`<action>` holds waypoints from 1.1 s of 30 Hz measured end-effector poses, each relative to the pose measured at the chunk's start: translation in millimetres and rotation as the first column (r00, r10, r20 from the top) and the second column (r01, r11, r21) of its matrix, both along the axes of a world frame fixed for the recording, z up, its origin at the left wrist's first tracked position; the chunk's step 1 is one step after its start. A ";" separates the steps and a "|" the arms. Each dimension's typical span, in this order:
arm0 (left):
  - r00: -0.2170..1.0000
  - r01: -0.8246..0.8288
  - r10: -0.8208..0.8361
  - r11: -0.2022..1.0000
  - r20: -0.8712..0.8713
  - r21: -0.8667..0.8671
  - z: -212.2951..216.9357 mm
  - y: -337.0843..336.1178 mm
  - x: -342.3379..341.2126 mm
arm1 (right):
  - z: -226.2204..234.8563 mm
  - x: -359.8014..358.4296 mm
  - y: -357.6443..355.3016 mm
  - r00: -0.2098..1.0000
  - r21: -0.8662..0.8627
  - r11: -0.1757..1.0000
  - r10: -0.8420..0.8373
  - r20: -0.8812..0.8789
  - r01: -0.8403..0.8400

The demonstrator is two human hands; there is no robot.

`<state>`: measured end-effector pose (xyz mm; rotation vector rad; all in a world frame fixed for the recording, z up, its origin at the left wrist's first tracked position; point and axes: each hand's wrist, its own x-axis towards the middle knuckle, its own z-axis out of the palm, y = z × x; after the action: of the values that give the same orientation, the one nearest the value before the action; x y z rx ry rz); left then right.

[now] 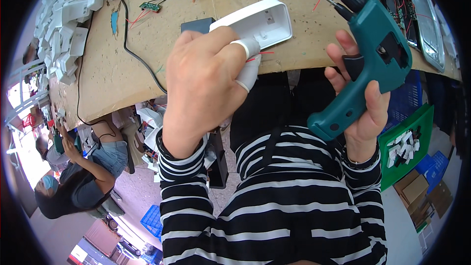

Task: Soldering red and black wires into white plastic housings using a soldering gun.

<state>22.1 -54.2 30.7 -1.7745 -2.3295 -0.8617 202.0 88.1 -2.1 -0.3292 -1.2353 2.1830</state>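
Observation:
My left hand point(203, 76) grips a white plastic housing point(262, 22), an open rectangular shell that points up and to the right over the table edge. White finger cots cover two of its fingers. A thin red wire shows just beside the fingers. My right hand point(360, 100) holds a teal electric screwdriver point(378, 64) by its pistol grip, with its black chuck and metal bit pointing up and left, just right of the housing. Both forearms wear black-and-white striped sleeves.
A brown worktable point(117, 64) carries a pile of white housings point(64, 24), a small green circuit board point(150, 7) with red wires, black boxes and a black cable. A green tray point(407, 147) of white parts sits lower right. Other people sit at lower left.

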 end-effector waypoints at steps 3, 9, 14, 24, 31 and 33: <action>0.989 0.120 -0.116 0.992 -0.095 0.040 1.8 2.0 -14.9 | 0.2 8.3 2.4 0.999 -0.013 0.999 -0.047 -0.026 0.047; 0.965 0.075 -0.134 0.964 0.227 0.254 -16.4 -1.5 -20.7 | 1.3 22.2 2.7 0.997 0.000 0.997 -0.081 0.002 0.081; 0.999 -0.023 0.015 0.976 0.036 0.218 -18.3 10.8 1.2 | 5.9 31.3 -2.4 0.987 0.059 0.989 -0.142 0.068 0.139; 0.986 -0.124 0.103 0.978 0.129 0.169 -18.0 23.7 -9.2 | 20.4 73.9 -29.5 0.905 0.304 0.946 -0.226 0.362 0.115; 0.996 -0.086 0.080 0.956 0.034 0.279 -34.2 29.4 -10.8 | 14.7 82.2 -38.7 0.893 0.222 0.975 -0.113 0.435 0.015; 0.997 -0.080 0.083 0.947 0.005 0.312 -37.2 32.3 -9.6 | 10.8 83.8 -37.9 0.903 0.228 0.974 -0.087 0.422 -0.013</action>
<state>12.5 -22.0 -6.5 -1.5382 -2.1007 -1.1339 285.8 50.2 8.7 -0.7635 -1.6824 1.9687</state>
